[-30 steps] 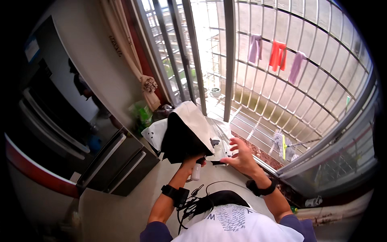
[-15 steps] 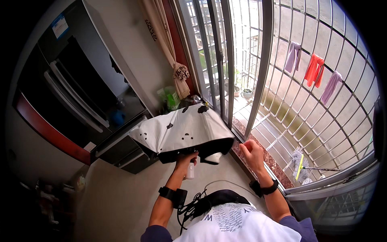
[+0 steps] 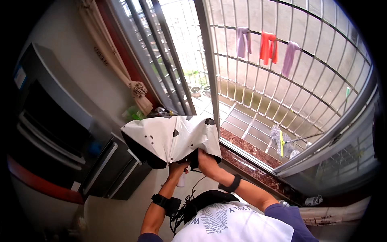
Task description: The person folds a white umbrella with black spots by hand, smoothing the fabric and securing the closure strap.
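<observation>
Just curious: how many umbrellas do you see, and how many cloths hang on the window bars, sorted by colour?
White, dark-spotted umbrella: 1
Light purple cloths: 2
Red cloth: 1
Total: 4

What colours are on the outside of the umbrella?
The umbrella is white outside with black patches and dots, best seen in the head view.

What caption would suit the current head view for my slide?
Left hand holds a spotted white umbrella; right hand at its lower edge, before a metal grille.
</observation>
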`<action>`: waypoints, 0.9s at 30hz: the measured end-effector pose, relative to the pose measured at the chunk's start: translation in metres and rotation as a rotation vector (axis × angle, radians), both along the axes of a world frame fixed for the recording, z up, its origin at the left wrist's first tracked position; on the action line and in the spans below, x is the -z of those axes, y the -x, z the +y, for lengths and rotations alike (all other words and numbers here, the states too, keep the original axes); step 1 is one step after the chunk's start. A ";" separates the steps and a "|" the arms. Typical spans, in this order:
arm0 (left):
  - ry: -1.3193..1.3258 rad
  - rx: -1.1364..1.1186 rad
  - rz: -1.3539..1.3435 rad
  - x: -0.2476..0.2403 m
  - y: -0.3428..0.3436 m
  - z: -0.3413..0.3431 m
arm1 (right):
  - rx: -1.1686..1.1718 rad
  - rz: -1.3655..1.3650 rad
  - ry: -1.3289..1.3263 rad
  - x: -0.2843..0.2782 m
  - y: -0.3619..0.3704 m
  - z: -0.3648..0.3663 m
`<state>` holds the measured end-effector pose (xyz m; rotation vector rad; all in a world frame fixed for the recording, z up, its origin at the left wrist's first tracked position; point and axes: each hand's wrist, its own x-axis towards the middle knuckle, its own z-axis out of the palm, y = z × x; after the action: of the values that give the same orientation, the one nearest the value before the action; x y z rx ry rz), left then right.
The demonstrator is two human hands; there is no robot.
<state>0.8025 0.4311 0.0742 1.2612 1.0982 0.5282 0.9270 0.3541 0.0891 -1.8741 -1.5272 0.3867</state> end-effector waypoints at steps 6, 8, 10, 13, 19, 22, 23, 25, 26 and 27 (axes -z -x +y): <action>-0.006 0.193 0.064 0.019 -0.037 -0.020 | 0.148 0.225 -0.355 0.045 -0.056 0.020; -0.015 0.293 0.117 0.029 -0.048 -0.029 | 0.274 0.711 -0.493 0.056 -0.080 0.016; 0.024 0.264 0.116 0.029 -0.052 -0.033 | 0.346 0.516 -0.550 0.041 -0.085 0.010; 0.045 0.277 0.093 0.033 -0.050 -0.034 | 0.411 0.056 -0.719 -0.006 -0.077 -0.010; 0.290 0.218 -0.103 0.040 -0.035 -0.012 | 0.447 0.021 -0.342 0.026 -0.083 -0.026; 0.342 0.150 -0.101 0.047 -0.022 -0.004 | 0.352 0.623 -0.340 0.016 -0.083 -0.029; 0.389 0.127 -0.110 0.049 -0.014 -0.001 | 0.292 0.677 -0.410 -0.005 -0.077 -0.035; 0.485 0.051 -0.147 0.042 -0.010 0.000 | 0.185 1.033 -0.358 0.000 -0.082 -0.035; 0.585 -0.026 -0.185 0.040 -0.006 0.002 | 0.074 1.400 -0.349 0.002 -0.078 -0.037; 0.632 -0.127 -0.241 0.050 0.007 0.011 | -0.022 1.501 -0.386 0.006 -0.075 -0.041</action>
<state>0.7952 0.4418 0.0242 0.5653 1.0316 0.3712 1.0019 0.3135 0.0831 -0.7577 -0.4819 1.0761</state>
